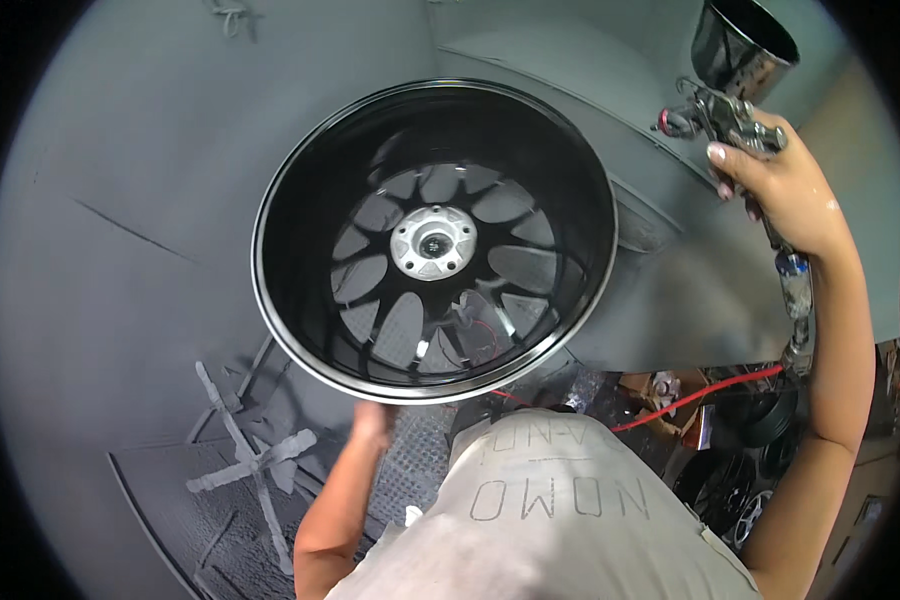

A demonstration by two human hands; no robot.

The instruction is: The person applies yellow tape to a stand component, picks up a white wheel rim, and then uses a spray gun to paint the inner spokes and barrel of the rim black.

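A glossy black car wheel rim (285, 205) without a tyre fills the middle of the view, its hollow barrel facing me. Thin spokes surround its silver hub (433, 243), and the outer lip shines. At the lower left of the rim my left hand (373, 425) touches or lies just under the lip; its fingers are hidden behind the wheel. To the upper right, apart from the wheel, my right hand (790, 195) is wrapped around the handle of a metal spray gun (735, 120). A dark, shiny paint cup (735, 50) tops the gun, whose nozzle points left.
A red air hose (700, 392) runs left from the gun's lower fitting. Grey sheeting (120, 250) covers the left wall. Taped strips (255, 465) form a cross at lower left. More wheels (715, 485) and cardboard boxes (660, 400) stand on the floor at lower right.
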